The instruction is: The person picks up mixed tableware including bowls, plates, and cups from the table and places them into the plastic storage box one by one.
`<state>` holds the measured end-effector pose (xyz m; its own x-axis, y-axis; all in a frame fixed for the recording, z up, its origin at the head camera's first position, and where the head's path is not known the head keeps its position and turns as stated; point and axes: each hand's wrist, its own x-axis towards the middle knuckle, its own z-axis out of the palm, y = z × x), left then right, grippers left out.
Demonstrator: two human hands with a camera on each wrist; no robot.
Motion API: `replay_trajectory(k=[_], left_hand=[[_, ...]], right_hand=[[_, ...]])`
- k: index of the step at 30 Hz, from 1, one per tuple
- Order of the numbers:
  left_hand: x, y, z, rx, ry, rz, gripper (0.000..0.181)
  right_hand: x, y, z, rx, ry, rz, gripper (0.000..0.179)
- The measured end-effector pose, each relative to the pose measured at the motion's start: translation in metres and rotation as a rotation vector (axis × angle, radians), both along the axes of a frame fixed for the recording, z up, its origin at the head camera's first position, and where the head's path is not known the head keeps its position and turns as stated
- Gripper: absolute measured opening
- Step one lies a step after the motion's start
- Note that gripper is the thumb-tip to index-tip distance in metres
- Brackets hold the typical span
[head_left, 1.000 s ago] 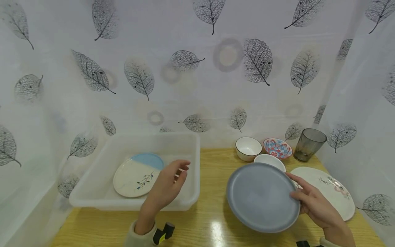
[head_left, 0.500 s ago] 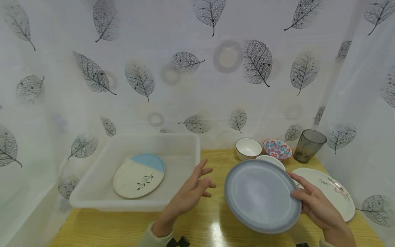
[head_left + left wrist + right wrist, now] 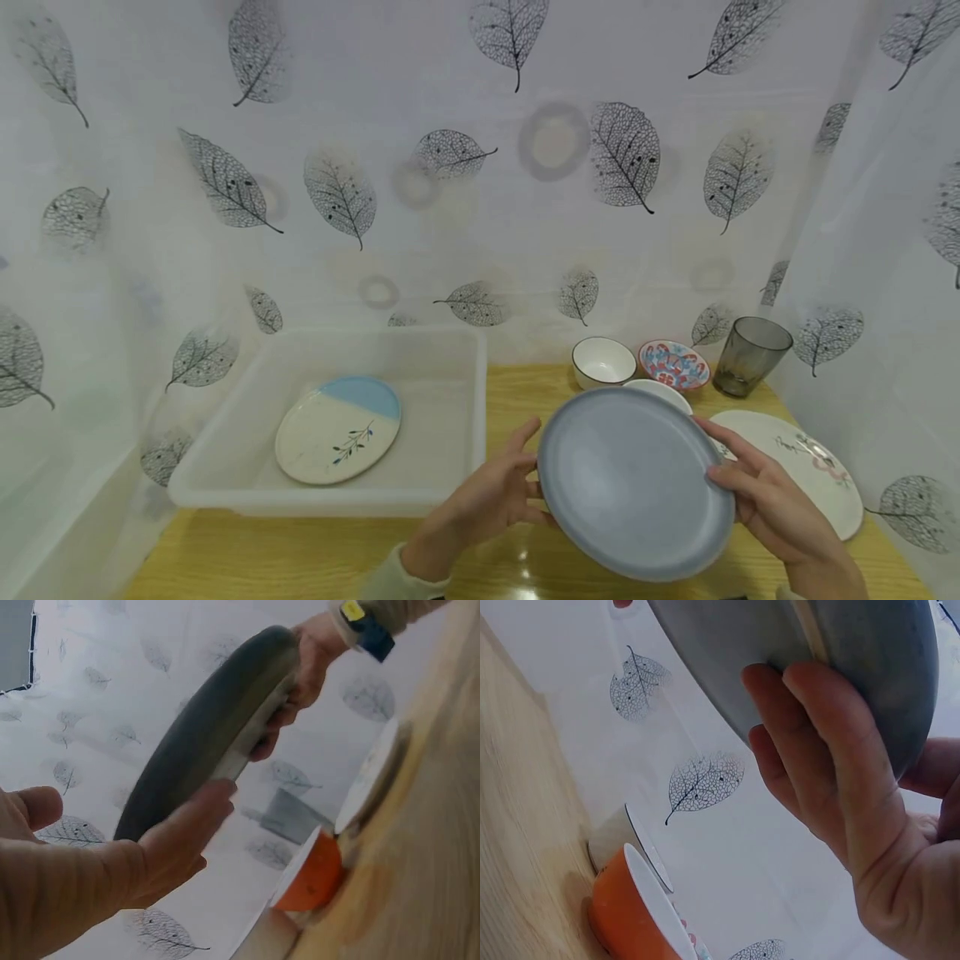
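Observation:
A round grey-blue plate [image 3: 637, 483] is held up above the table, tilted with its face toward the head camera. My right hand [image 3: 780, 500] grips its right rim, thumb on the face and fingers spread under the base [image 3: 802, 630]. At the left rim is my left hand [image 3: 491, 500], its extended fingers reaching behind the edge. In the left wrist view the left fingers [image 3: 187, 825] lie along the plate's underside, while the thumb stands apart from it. A white plate with a pink flower [image 3: 810, 467] lies under and beside my right hand.
On the left stands a translucent white bin [image 3: 442, 504] with a cream-and-blue plate [image 3: 330, 442] inside. Behind the held plate are a dark-rimmed white bowl [image 3: 603, 362], a partly hidden white bowl [image 3: 663, 392], a red-and-blue patterned bowl [image 3: 675, 365] and a grey glass [image 3: 752, 358].
My left hand has moved right, from over the bin to the left rim of the grey-blue plate. The plate has shifted slightly left, still in my right hand.

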<state>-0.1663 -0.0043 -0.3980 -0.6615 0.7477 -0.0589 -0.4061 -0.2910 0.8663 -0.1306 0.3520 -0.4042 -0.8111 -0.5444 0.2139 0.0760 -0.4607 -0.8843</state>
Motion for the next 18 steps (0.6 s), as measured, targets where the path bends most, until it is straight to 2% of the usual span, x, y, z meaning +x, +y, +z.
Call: replay_trajectory(k=[3, 6, 13, 18], left_hand=[[0.004, 0.006, -0.006, 0.106, -0.044, -0.059, 0.067], [0.007, 0.01, -0.009, 0.174, -0.073, -0.073, 0.068], [0.004, 0.009, -0.013, 0.213, -0.088, -0.076, 0.096], [0.002, 0.009, -0.014, 0.197, -0.078, -0.068, 0.106]], right_hand=[[0.001, -0.003, 0.003, -0.001, -0.015, 0.018, 0.068], [0.003, -0.005, 0.005, -0.01, -0.024, 0.037, 0.067], [0.003, -0.01, 0.006, -0.03, -0.031, 0.043, 0.067], [0.002, -0.011, 0.006, -0.048, -0.035, 0.064, 0.067]])
